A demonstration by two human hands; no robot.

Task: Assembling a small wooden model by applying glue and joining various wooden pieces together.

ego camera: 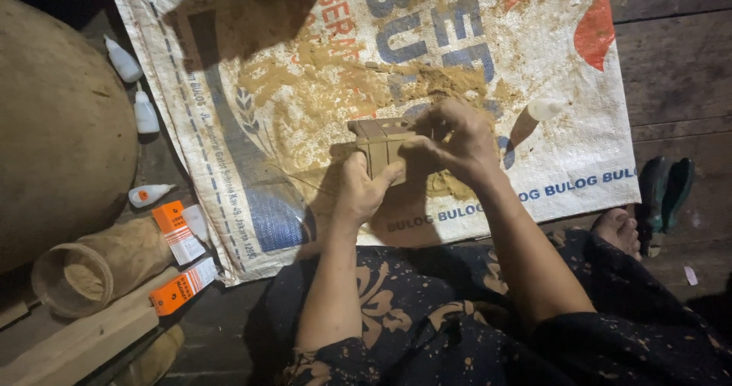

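A small brown wooden box (377, 138), built from thin glued pieces, is held over a white woven sack (252, 150) spread on the floor. My left hand (362, 188) grips the box from below, thumb against its front face. My right hand (454, 142) closes on the box's right side, fingers bent over its top edge. Sawdust (320, 89) is scattered across the sack under and behind the box.
Three small white glue bottles (145, 112) lie along the sack's left edge, another one (545, 108) at the right. Orange cartons (177, 233) and a cylinder of sawdust (84, 275) sit at lower left beside a wooden plank (76, 340). A large rounded tan object (53, 127) fills the left. My bare foot (618, 230) rests at right.
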